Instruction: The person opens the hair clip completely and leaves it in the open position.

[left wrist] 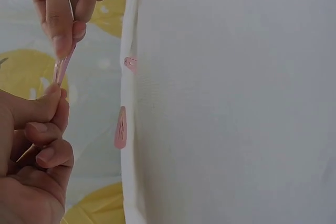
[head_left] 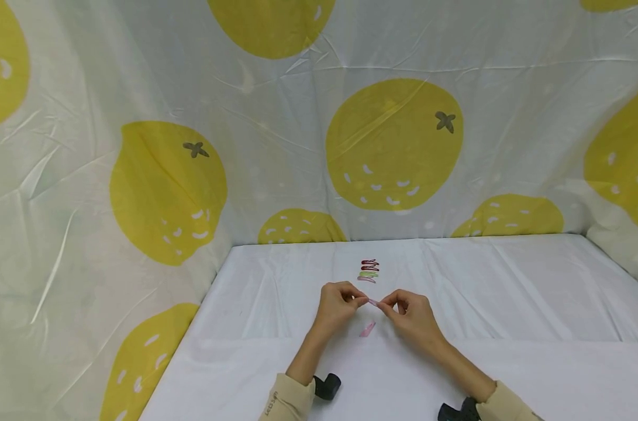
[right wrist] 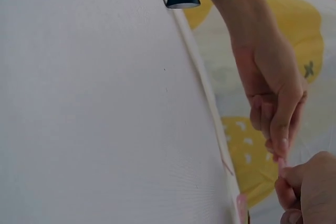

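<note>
A pink snap hair clip (head_left: 373, 302) is stretched between my two hands above the white table. My left hand (head_left: 337, 305) pinches one end between thumb and forefinger. From the other side my right hand (head_left: 412, 314) pinches the opposite end. The left wrist view shows the clip (left wrist: 62, 71) upright between both sets of fingertips, which cover its ends. Below the hands, a second pink hair clip (head_left: 368, 329) lies on the cloth.
Farther back, two red hair clips (head_left: 369, 268), a green hair clip (head_left: 368, 274) and a pink hair clip (head_left: 366, 279) lie in a column on the white tablecloth (head_left: 508, 292). A lemon-print curtain (head_left: 276, 146) hangs behind the table. Black wrist mounts (head_left: 327, 387) sit at both sleeves.
</note>
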Demonstrator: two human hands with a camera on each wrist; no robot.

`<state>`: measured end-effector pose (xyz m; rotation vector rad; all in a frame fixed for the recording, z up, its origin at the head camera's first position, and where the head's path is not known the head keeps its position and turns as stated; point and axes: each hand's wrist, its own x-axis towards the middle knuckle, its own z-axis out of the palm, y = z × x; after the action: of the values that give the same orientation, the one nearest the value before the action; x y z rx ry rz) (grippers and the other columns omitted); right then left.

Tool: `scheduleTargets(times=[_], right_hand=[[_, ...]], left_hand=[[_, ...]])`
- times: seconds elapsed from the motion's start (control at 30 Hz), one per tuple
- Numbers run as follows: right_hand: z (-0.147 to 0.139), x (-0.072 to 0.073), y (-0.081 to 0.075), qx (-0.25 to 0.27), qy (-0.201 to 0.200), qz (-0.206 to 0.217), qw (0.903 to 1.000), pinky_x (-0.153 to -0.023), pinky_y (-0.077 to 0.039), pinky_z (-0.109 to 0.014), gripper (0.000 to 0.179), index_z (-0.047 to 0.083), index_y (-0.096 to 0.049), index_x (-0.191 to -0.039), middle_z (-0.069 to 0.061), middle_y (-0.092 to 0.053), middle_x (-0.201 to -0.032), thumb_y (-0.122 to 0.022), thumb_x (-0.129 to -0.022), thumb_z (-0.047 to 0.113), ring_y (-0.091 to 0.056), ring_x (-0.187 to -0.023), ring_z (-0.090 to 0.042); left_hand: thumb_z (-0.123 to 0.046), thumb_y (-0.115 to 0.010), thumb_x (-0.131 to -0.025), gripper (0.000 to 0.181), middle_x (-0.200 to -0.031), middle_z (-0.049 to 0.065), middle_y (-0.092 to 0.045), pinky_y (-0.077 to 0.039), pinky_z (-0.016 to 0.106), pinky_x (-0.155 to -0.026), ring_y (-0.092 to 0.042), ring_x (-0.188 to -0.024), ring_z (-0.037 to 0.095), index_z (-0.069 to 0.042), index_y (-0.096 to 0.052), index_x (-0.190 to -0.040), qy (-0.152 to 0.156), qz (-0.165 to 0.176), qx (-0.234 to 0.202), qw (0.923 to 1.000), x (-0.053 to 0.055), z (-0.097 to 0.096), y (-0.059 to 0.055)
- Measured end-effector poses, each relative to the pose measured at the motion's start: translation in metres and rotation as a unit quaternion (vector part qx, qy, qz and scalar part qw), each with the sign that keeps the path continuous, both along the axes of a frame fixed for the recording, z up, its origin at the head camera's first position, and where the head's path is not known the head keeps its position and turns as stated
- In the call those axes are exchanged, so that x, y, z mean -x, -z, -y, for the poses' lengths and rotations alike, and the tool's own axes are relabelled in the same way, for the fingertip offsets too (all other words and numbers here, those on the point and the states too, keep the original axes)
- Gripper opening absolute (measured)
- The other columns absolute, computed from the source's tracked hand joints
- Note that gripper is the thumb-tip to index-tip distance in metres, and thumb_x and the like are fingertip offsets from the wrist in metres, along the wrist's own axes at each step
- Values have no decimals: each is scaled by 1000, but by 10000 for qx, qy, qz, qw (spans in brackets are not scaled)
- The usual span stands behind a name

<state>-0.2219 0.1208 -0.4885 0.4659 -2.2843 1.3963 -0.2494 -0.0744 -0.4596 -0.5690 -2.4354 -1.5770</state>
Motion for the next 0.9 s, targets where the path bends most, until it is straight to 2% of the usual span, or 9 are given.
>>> scheduleTargets(times=[0.27,0.47,0.6,0.73,0.9], right_hand=[[2,-2,-2,-260,260,-38,9993,-48,-26,-17,14,16,-76,-76,9,-48,-54,-86,-83,9,-32,-50,3],[-2,1,-1,-97,315,-71,9994,-48,-28,-17,13,17,-77,-79,10,-61,-61,-86,-83,8,-34,-52,1],[-4,3,0,5,259,-246,9994,-48,-30,-18,12,18,-79,-83,11,-69,-69,-86,-83,9,-35,-54,1],[-5,3,0,52,186,-404,9990,-48,-29,-17,12,18,-80,-85,9,-72,-73,-85,-84,8,-35,-54,2],[-5,3,0,58,114,-488,9987,-48,-30,-17,13,18,-79,-87,8,-74,-76,-85,-84,6,-34,-53,2]], left_hand=[[7,-82,-80,7,-71,13,-73,-35,15,-52,-44,-55,0,2,-80,-75,75,-308,154,9994,-2,-2,0],[4,-83,-82,5,-74,11,-74,-39,15,-54,-47,-59,-1,1,-81,-78,144,-511,322,9981,-3,-3,-2],[-1,-84,-83,3,-76,11,-76,-41,14,-56,-49,-62,-1,1,-82,-82,117,-401,268,9988,-1,-1,-3],[-2,-85,-83,4,-78,13,-76,-41,14,-56,-50,-63,-1,1,-83,-85,173,-278,310,9990,1,1,-3],[-1,-84,-83,4,-77,12,-75,-41,14,-57,-50,-64,2,1,-83,-85,89,-200,421,9989,1,2,-3]])
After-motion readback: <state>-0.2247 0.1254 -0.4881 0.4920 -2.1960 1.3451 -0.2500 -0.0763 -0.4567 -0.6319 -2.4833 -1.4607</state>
